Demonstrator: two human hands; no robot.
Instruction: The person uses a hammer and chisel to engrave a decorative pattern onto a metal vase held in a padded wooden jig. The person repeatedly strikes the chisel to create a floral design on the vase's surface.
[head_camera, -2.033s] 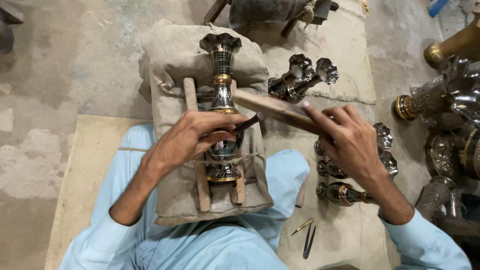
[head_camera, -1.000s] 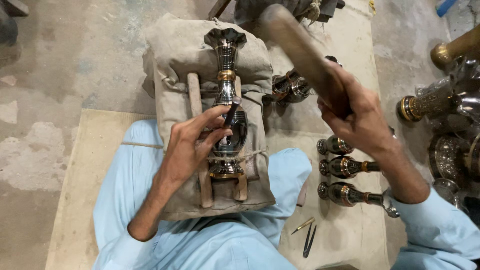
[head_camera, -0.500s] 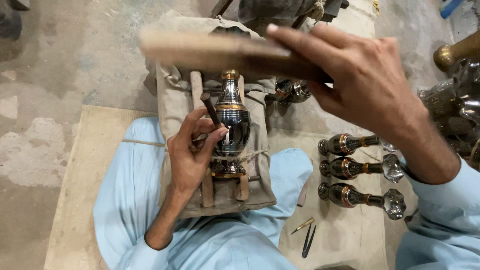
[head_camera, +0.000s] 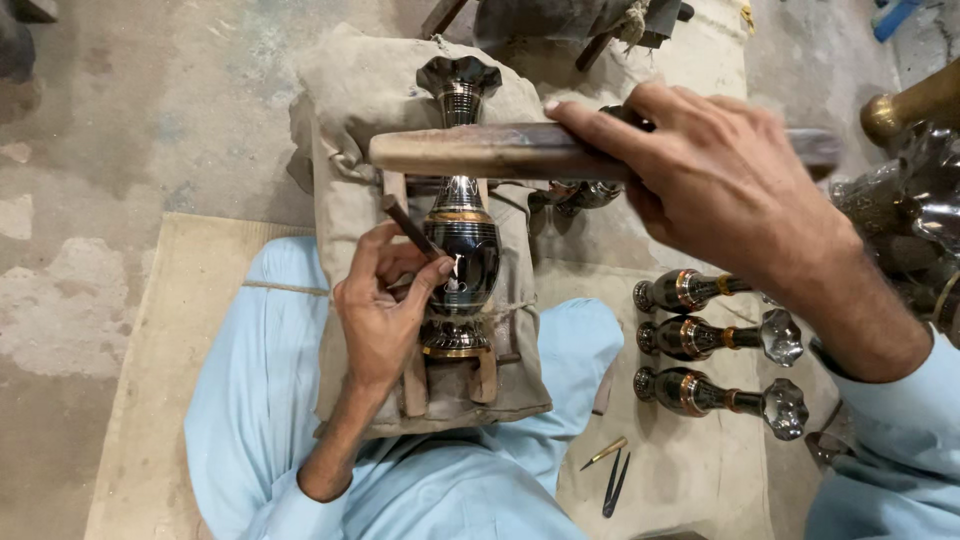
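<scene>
Since half a second ago the right hand has lowered the wooden mallet, which now hangs level across the vase's neck instead of above its mouth. The fingers are wrapped shut around the mallet's shaft. The left hand pinches one thin chisel between thumb and fingertips, its tip resting on the belly of the vase.

That single vase lies lengthwise on a padded cloth cushion over the person's lap, braced by wooden slats. It is dark and glossy, with a brass band at the shoulder, a brass foot, a scalloped mouth and pale engraved marks.

Three similar vases lie side by side on the mat to the right. Two small metal tools lie near the knee.

The mallet hides part of the vase's neck. More metalware at the right edge is cut off and hard to make out.
</scene>
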